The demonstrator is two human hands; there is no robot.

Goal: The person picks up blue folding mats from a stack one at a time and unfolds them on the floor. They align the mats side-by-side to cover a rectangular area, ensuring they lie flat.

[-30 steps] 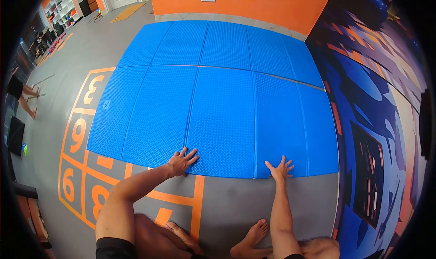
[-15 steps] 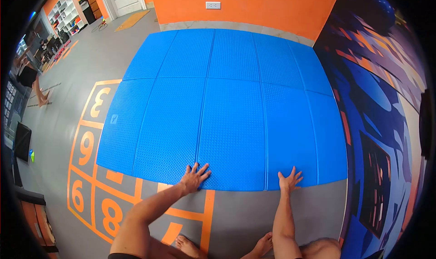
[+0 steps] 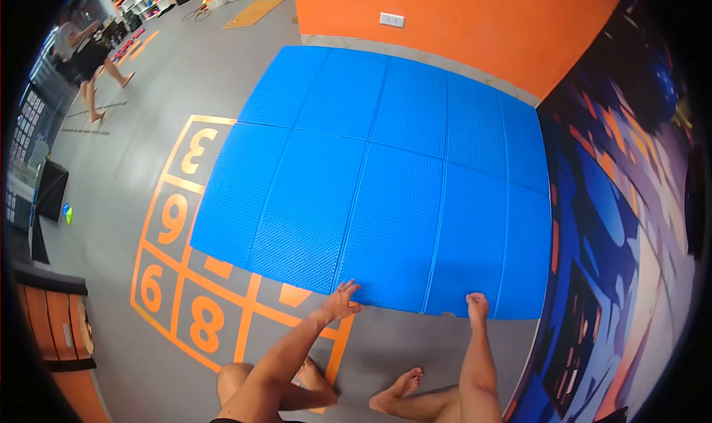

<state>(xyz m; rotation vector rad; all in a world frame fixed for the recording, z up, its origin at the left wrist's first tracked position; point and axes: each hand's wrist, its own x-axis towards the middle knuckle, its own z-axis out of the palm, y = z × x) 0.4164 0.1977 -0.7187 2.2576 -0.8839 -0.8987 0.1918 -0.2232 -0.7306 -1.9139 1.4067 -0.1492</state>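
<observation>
A large blue folding exercise mat (image 3: 393,193), textured and creased into panels, lies on the grey floor in front of me. My left hand (image 3: 341,302) rests at its near edge, fingers apart on the top surface. Farther right along the same edge, my right hand (image 3: 478,306) has its fingers curled in at the mat's border. How far those fingers reach under the mat is hidden. My bare feet are on the floor just behind the edge.
Orange hopscotch lines and numbers (image 3: 204,323) mark the floor at left, partly under the mat. An orange wall (image 3: 460,22) stands beyond it, a painted mural wall (image 3: 601,200) at right. Another person (image 3: 89,56) is at far left. A wooden piece of furniture (image 3: 55,323) stands nearer.
My right hand's spread fingers have curled in at the mat's edge. My left hand has shifted slightly toward the edge. The view has turned, and the other person shows more fully.
</observation>
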